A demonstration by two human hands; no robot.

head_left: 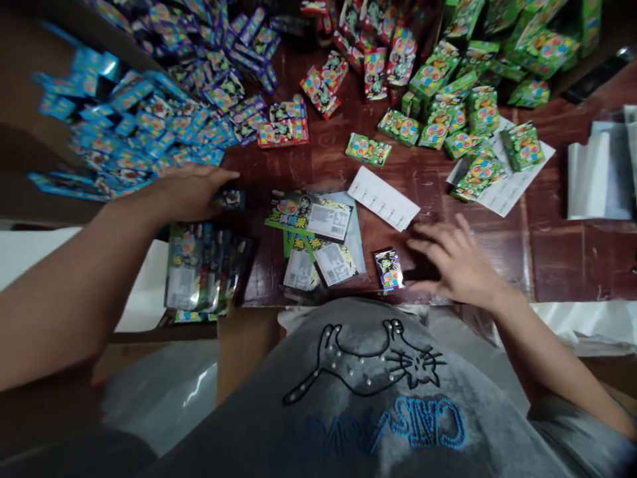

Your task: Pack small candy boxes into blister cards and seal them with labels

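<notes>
A small dark packet lies on the red-brown table under the fingertips of the left hand, stretched flat and gripping nothing, while the right hand rests palm-down with fingers spread beside a purple packet, near printed bags.

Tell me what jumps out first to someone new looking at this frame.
The colour-sorted heaps of small boxes across the far half of the dark red table: blue boxes far left, purple boxes beside them, red boxes at centre, green boxes to the right. Nearer, the left hand lies flat beside the blue heap, and the right hand rests next to one small purple box near the front edge.
</notes>
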